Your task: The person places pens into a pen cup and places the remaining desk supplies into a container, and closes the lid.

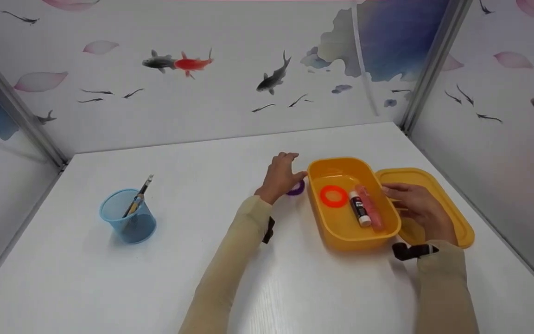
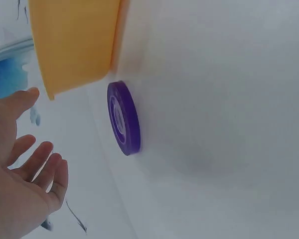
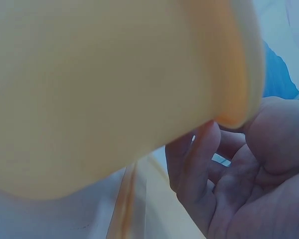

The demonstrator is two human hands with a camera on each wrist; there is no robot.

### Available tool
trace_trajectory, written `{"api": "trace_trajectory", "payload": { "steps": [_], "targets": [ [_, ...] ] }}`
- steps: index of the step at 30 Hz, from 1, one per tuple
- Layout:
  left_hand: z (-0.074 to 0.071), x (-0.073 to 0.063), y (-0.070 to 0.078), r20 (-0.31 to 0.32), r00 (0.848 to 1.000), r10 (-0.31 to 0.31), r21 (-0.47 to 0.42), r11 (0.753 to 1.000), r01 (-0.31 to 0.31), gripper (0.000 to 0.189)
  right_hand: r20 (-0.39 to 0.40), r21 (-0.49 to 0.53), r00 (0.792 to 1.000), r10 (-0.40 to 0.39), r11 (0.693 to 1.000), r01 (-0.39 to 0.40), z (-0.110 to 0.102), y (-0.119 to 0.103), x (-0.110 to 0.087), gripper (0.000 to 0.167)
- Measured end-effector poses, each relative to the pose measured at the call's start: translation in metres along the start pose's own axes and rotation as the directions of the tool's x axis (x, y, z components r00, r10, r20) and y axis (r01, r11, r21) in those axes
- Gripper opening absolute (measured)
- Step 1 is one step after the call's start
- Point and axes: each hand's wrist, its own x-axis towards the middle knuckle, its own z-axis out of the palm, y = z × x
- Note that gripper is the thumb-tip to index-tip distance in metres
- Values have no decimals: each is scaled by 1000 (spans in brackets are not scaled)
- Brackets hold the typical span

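A yellow plastic box (image 1: 341, 234) stands between my hands, holding an orange ring (image 1: 333, 196), a glue stick (image 1: 359, 209) and a pinkish-red strip (image 1: 370, 208). Spread and empty, my left hand (image 1: 280, 178) has its thumb near the box's left rim. Below it, a purple tape roll (image 2: 124, 118) stands beside the box, mostly hidden by that hand in the head view. At the opposite side, my right hand (image 1: 417, 206) touches the box with loosely bent fingers; the right wrist view has the fingertips (image 3: 208, 130) just under the rim.
The yellow lid (image 1: 448, 208) lies flat to the box's right, partly beneath my right hand. Far to the left stands a blue mesh cup (image 1: 132, 227) with several pens or brushes. Printed wall panels (image 1: 230, 111) border the white table (image 1: 211, 167) behind and at both sides.
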Motion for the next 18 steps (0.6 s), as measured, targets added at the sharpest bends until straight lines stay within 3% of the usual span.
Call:
{"api": "trace_trajectory", "payload": {
  "steps": [7,14,18],
  "targets": [
    [-2,-5,-21,56,998,-1,-48,999,3,65,1,4,1000,8,1000,-8,-1,-1,0,84],
    [4,-7,-37,109,993,-43,-53,997,49,72,6,-8,1000,13,1000,-13,0,-1,-1,86],
    [5,-8,-46,124,992,-26,-56,998,33,80,-1,3,1000,15,1000,-15,0,-1,-1,86]
  ]
}}
